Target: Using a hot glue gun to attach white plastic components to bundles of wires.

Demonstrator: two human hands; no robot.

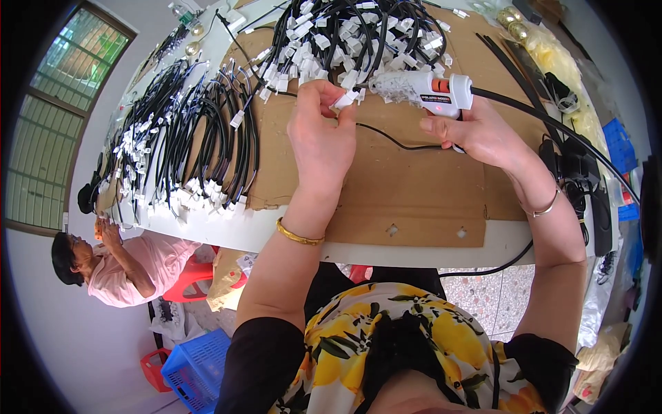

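My right hand is wrapped round the handle of a white hot glue gun with an orange part on its body. Its clear-looking, glue-smeared front end points left. Between the thumb and fingers of my left hand is a small white connector, pinched just off the nozzle; whether the two touch I cannot tell. A thin black wire runs across the cardboard between my hands. Beyond them lies a big heap of black cables with white connectors.
Rows of similar black cables cover the table's left side. The gun's thick black cord arcs over my right forearm. Yellow plastic wrap and a black power strip lie at right. A person in pink sits at left, near a blue crate.
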